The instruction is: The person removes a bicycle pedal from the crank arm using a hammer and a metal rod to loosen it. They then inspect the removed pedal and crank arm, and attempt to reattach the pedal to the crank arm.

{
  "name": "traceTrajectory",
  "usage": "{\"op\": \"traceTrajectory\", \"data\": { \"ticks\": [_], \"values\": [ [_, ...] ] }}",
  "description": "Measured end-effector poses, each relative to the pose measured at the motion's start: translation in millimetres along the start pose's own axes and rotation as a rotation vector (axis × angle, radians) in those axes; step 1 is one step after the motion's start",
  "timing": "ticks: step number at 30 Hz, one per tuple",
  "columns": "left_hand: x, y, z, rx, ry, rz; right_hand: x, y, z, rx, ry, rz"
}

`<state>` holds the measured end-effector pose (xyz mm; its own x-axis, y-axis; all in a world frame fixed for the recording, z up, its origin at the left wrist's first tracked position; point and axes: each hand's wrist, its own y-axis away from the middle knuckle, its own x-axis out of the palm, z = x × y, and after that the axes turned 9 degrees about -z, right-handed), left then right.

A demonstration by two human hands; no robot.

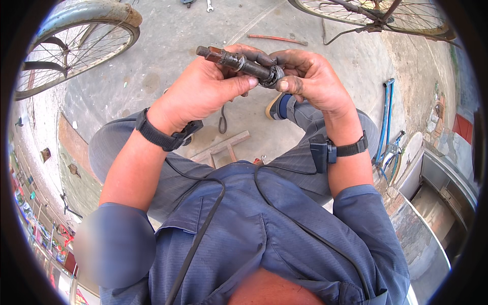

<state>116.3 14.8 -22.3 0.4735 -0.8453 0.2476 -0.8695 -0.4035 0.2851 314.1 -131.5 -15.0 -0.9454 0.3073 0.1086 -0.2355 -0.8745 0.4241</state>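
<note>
A greasy bicycle bottom bracket axle [251,68], dark and square-ended with a threaded tip, is held up in front of me at a slant. My left hand [195,94] grips its shaft between thumb and fingers, the threaded tip pointing to the upper left. At the other end sits a grease-coated bearing ring [275,76], around the axle. My right hand [323,81] pinches this ring with thumb and fingers. Black grease stains the fingertips of both hands. The axle's far right end is hidden by the ring and my right fingers.
A bicycle wheel [133,34] stands at the upper left, another bicycle [378,23] at the upper right. On the concrete floor lie a red bar [277,38], a wrench [210,6] and a wooden frame [226,145]. Blue tubing [387,114] is at the right. Cables [209,218] run over my shirt.
</note>
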Motion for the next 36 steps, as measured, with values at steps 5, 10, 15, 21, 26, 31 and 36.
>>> {"op": "traceTrajectory", "data": {
  "ticks": [5, 10, 15, 21, 26, 31, 36],
  "values": [
    [1.0, 0.4, -1.4, 0.004, 0.001, 0.005, -0.4, -0.1, 0.4, -0.001, -0.001, 0.001],
    [0.3, 1.5, -1.1, -0.038, 0.076, 0.032, 0.7, 0.5, 0.9, 0.003, -0.012, 0.007],
    [-0.4, -1.1, 4.8, -0.017, 0.151, -0.012, -0.4, -1.3, 2.3, 0.011, 0.017, -0.001],
    [-3.8, 1.6, 11.5, -0.035, 0.060, -0.191, 2.7, -4.1, -2.1, -0.084, 0.092, -0.097],
    [-14.8, -7.3, 11.2, 0.206, -0.550, -0.451, -5.8, -4.9, -3.0, -0.036, 0.084, -0.153],
    [-21.7, -5.2, 6.0, 0.388, -0.805, -0.508, -10.2, -5.6, -4.3, -0.077, -0.022, -0.149],
    [-28.0, -7.6, 6.1, 0.379, -0.638, -0.552, -13.1, -8.1, -3.8, -0.108, -0.062, -0.156]
  ]
}}
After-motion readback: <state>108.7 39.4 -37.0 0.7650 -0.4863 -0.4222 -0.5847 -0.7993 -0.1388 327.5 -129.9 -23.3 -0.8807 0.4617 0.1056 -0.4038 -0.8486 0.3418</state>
